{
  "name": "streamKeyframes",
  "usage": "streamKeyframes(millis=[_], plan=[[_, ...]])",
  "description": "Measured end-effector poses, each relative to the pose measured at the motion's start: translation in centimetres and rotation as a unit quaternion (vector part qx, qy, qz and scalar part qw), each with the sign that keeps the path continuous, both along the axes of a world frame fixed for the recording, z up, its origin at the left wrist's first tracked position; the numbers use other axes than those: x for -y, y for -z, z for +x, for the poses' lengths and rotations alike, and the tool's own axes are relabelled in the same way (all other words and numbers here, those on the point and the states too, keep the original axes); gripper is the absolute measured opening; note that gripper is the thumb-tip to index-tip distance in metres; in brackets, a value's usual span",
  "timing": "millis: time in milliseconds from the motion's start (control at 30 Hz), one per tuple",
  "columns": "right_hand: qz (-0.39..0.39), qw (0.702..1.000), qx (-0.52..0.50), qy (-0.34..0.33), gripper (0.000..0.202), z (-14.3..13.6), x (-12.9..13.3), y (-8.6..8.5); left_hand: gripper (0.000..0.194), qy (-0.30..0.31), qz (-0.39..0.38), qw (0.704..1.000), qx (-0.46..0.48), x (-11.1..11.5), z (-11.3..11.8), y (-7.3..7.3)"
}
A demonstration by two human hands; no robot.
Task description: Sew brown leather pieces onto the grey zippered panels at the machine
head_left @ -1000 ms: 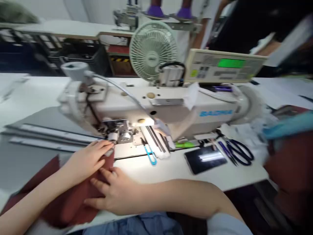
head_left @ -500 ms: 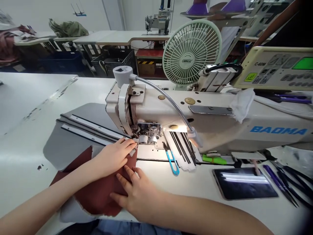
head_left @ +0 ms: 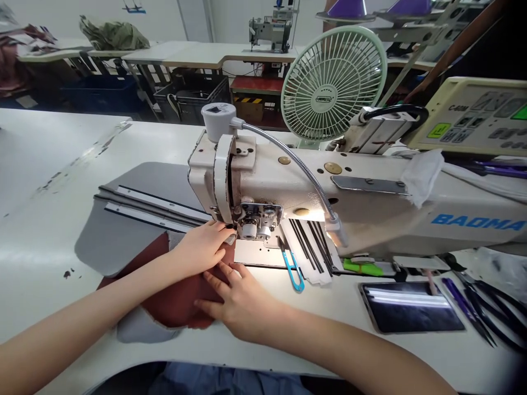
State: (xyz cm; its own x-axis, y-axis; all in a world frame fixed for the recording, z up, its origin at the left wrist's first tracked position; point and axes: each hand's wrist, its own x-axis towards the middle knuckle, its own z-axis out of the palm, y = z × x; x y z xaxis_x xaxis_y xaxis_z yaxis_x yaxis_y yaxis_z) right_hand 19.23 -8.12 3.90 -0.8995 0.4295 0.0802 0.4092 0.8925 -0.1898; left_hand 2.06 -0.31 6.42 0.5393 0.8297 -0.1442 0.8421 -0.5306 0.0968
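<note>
My left hand (head_left: 203,247) lies over the fabric close to the needle area of the sewing machine (head_left: 263,175), fingers stretched forward and pressing down. My right hand (head_left: 247,304) rests with spread fingers on the reddish-brown fabric piece (head_left: 173,299), just nearer me. This piece lies on a larger grey panel (head_left: 99,236), part of which shows below it too. Two white strips with dark edges (head_left: 160,200) run across the grey panel towards the presser foot. Needle and stitching point are hidden behind the machine head and my left fingertips.
Blue thread snips (head_left: 293,269) lie right of the needle plate, beside black strips (head_left: 308,247) on white paper. Further right are a phone (head_left: 411,307), purple tweezers (head_left: 465,307) and black-handled scissors (head_left: 494,302). A green fan (head_left: 333,82) and control panel (head_left: 481,115) stand behind the machine.
The near edge of the reddish-brown fabric has moved away from me, towards the machine. Both hands stay on the fabric, shifted slightly forward. The camera view has shifted a little too.
</note>
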Motion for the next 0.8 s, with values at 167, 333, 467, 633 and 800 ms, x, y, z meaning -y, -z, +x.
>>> streamKeyframes(millis=[167,333,467,633,800], plan=[[0.000,1.000,-0.017,0.009,0.041,0.0,-0.2,0.1,0.030,0.008,0.065,0.998,-0.015,1.8,0.2,0.4],[-0.011,0.999,-0.034,0.017,0.035,-0.1,-0.2,0.5,0.032,0.070,0.177,0.981,-0.042,3.0,-0.3,1.8],[-0.004,0.998,-0.056,0.016,0.034,-0.2,-0.2,1.1,0.032,0.106,0.211,0.970,-0.060,3.2,-0.7,2.7],[0.001,0.998,-0.064,0.011,0.033,-0.1,-0.2,1.4,0.040,0.069,0.197,0.975,-0.077,3.8,-0.8,3.1],[0.005,0.998,-0.065,0.011,0.035,0.0,-0.3,1.4,0.038,0.049,0.159,0.984,-0.063,3.5,-0.4,2.4]])
